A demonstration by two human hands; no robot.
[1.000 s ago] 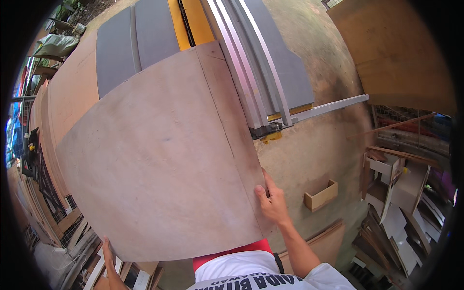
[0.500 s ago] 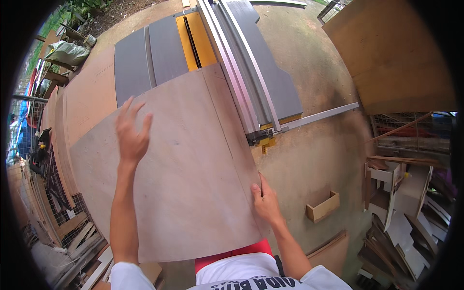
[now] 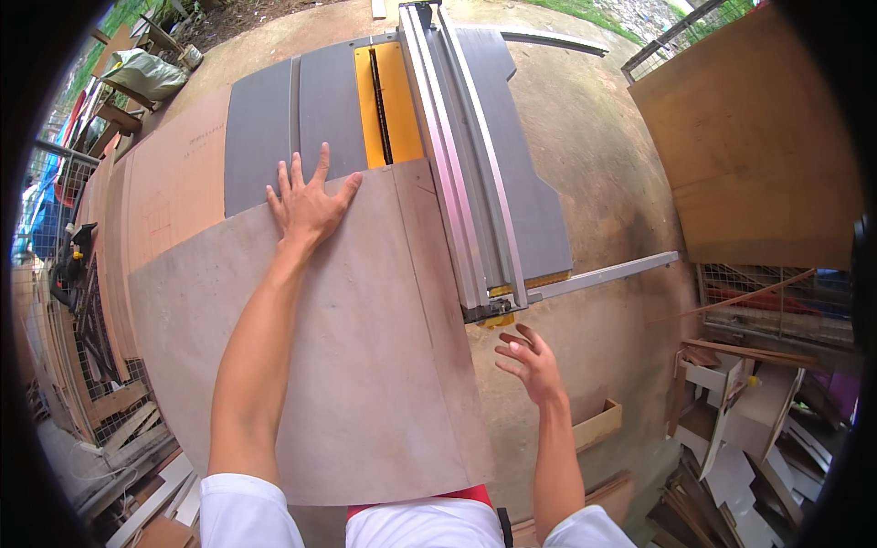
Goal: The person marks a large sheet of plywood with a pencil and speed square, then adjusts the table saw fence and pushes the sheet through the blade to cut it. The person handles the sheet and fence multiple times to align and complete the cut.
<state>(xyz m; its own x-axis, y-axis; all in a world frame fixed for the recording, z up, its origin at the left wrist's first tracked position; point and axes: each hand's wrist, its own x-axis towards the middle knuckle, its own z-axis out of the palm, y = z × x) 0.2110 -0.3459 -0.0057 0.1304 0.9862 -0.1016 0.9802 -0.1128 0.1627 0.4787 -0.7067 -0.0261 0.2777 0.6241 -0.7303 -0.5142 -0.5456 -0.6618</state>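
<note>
A large plywood sheet (image 3: pixel 365 365) lies partly on the grey table saw (image 3: pixel 260 114), its right edge along the silver rip fence (image 3: pixel 454 201). A straight line runs down the sheet near that edge. My left hand (image 3: pixel 309 203) is spread flat on the sheet's far edge, its fingertips reaching past it over the saw top. Just beyond the sheet is the yellow insert plate (image 3: pixel 393 110) with a dark slot. My right hand (image 3: pixel 534 367) is in the air right of the sheet, fingers apart and holding nothing, close to the yellow fence lever (image 3: pixel 498 321).
A silver rail (image 3: pixel 607 274) sticks out to the right of the saw. A small wooden box (image 3: pixel 598 426) sits on the floor, near a heap of board offcuts (image 3: pixel 731 466). A big brown board (image 3: pixel 749 137) leans at the right. Another board (image 3: pixel 174 173) lies left of the saw.
My right hand has let go of the sheet's right edge and moved up toward the fence's near end. My left hand has come down flat on the sheet, further right.
</note>
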